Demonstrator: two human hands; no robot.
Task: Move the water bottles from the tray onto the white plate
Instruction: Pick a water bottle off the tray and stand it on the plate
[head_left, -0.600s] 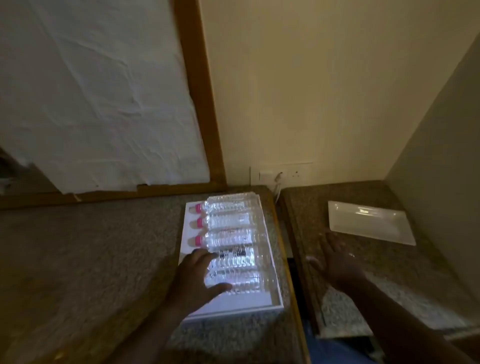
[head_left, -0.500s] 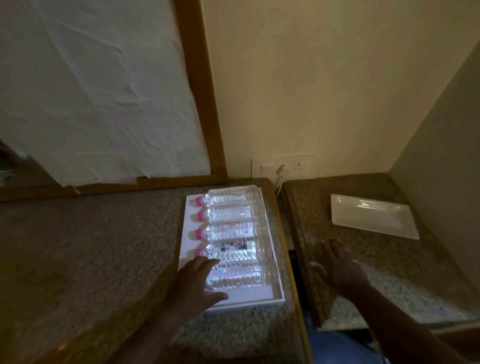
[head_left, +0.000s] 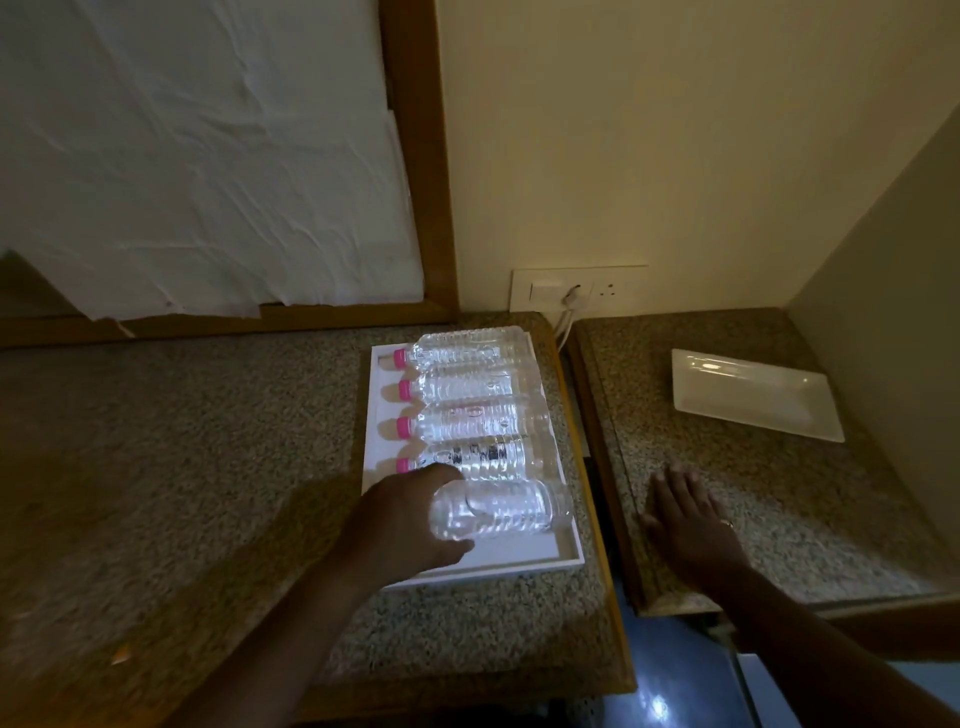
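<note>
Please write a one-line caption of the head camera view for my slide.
Left hand grips nearest clear plastic water bottle in white rectangular tray; right hand lies flat before the empty white rectangular plate.

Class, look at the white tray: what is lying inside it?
Five clear water bottles lie side by side in the tray, four showing pink caps. The left hand grips the nearest bottle, hiding its cap.

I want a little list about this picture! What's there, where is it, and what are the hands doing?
bottles: five, lying side by side in the tray
caps: pink, pointing left
nearest bottle: left hand wraps its cap end
right hand: flat and open on the right counter, holding nothing
white plate: on the right counter, no bottles on it
socket: on the wall, with a cable plugged in
</note>
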